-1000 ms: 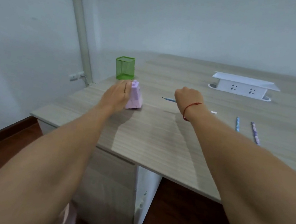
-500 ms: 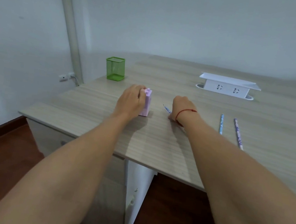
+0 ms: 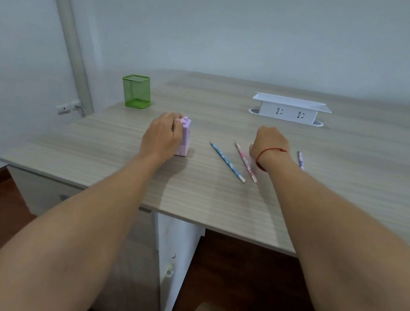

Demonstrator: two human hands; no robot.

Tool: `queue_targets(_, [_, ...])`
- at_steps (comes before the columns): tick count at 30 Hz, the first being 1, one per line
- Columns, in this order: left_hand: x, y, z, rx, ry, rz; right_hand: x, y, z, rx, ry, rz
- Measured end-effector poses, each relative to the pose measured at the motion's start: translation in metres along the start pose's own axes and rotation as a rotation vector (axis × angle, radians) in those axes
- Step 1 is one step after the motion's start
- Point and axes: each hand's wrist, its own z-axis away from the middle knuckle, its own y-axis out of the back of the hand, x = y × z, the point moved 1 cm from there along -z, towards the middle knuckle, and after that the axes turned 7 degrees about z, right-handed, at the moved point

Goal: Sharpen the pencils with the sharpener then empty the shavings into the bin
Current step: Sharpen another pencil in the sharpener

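A: What moved on the counter (image 3: pixel 217 205)?
B: The right hand (image 3: pixel 270 144) has shifted to mid-right, fingers hidden, grasp unclear; the left hand (image 3: pixel 161 135) clamps the sharpener (image 3: pixel 185 138), centre-left; the blue pencil (image 3: pixel 227 162) lies loose between them.
A: Meaning?
B: Likely swapping pencils; sharpening unfinished.

The right hand (image 3: pixel 270 144) hides its own fingers from view.

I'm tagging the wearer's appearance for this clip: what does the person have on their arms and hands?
Both forearms are bare, with no sleeves in view. A thin red string bracelet circles the wrist of the right hand. The left hand and its wrist show no band or watch. Neither hand is gloved.
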Motion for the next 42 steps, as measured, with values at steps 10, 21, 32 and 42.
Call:
queue_targets(10, [0.007,-0.008,0.004,0.012,-0.007,0.024,0.047,-0.016,0.015,-0.108,-0.198,0.038])
queue_targets(21, [0.006,-0.007,-0.001,-0.037,0.047,0.078,-0.007,-0.007,-0.003,-0.031,0.164,-0.259])
queue_targets(32, [0.003,-0.005,0.000,-0.043,0.062,0.131,-0.008,-0.006,-0.003,-0.012,0.294,-0.206])
queue_targets(42, [0.004,-0.004,0.003,-0.037,0.053,0.127,-0.001,-0.009,0.000,0.011,0.333,-0.196])
